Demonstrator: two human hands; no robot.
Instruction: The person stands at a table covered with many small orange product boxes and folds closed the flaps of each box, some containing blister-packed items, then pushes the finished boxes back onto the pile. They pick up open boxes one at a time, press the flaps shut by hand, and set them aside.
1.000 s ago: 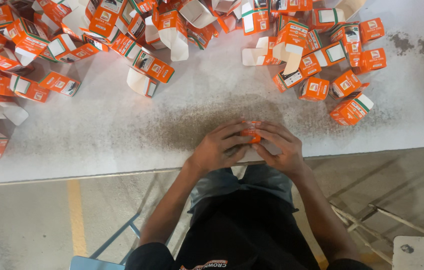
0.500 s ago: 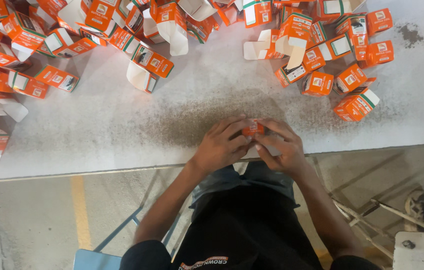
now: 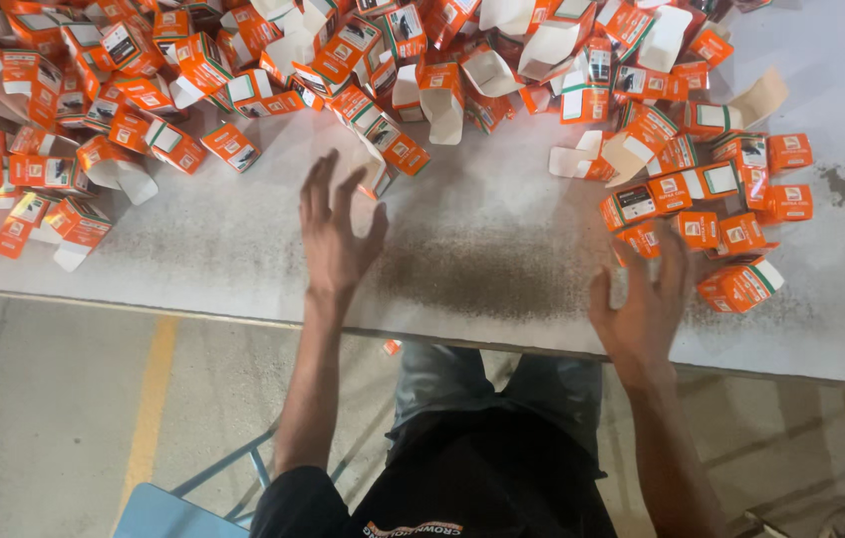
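Nearest the camera, the person's dark shirt and grey trousers fill the bottom of the view, with a pale blue seat corner (image 3: 158,510) at lower left and a concrete floor crossed by a yellow painted line (image 3: 148,399). A small orange scrap (image 3: 392,347) shows just below the table's near edge, between the forearms; whether it is falling or resting on something cannot be told.

Both arms stretch out over the white table (image 3: 243,264), whose middle bears a dark, worn smear. The left hand (image 3: 336,229) is open and empty, fingers spread and pointing away from the body toward a folded orange-and-white carton (image 3: 383,149) just beyond its fingertips; that carton's long axis slants from upper left to lower right. The right hand (image 3: 642,304) is also open, fingers loosely curled, holding nothing. It hovers right beside a closed orange carton (image 3: 739,285) lying on its side with its long axis running roughly left to right, tilted slightly up toward the right.

Farther out, a heap of orange cartons (image 3: 193,70) covers the table's far side from the left edge across to the right. Many are assembled and shut; others lie open with white flaps up, their insides showing empty. A smaller cluster of shut cartons (image 3: 721,199) sits just past the right hand.
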